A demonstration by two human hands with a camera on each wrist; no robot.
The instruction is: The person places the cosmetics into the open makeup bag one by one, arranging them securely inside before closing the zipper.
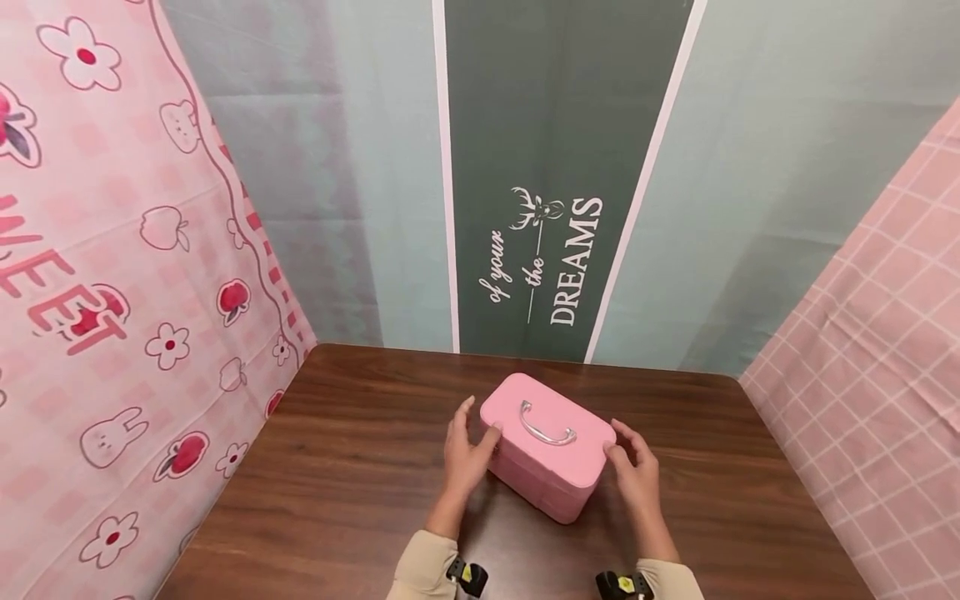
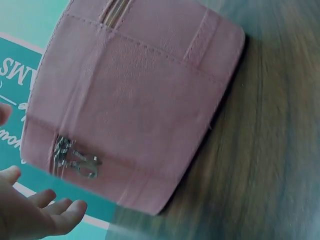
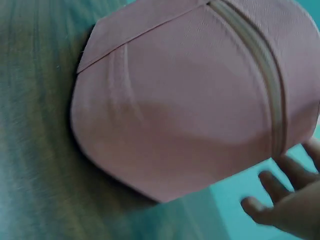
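Note:
A pink zippered vanity case (image 1: 555, 433) with a silver arched handle (image 1: 546, 429) on its lid stands at an angle on the wooden table. At its left end is my left hand (image 1: 467, 454), fingers spread and thumb by the lid's edge. My right hand (image 1: 637, 475) is at the other end, its thumb by the lid corner and fingers loosely bent. Metal zipper pulls (image 2: 77, 157) hang on the case near the left fingers in the left wrist view. The right wrist view shows the zipper (image 3: 267, 75) running closed near the right fingertips.
The brown wooden table (image 1: 337, 467) reaches back to a grey-green curtain (image 1: 525, 125) with white lettering. A pink patterned cloth (image 1: 135, 333) hangs on the left and a pink checked cloth (image 1: 877, 358) on the right. Both wrists wear black straps.

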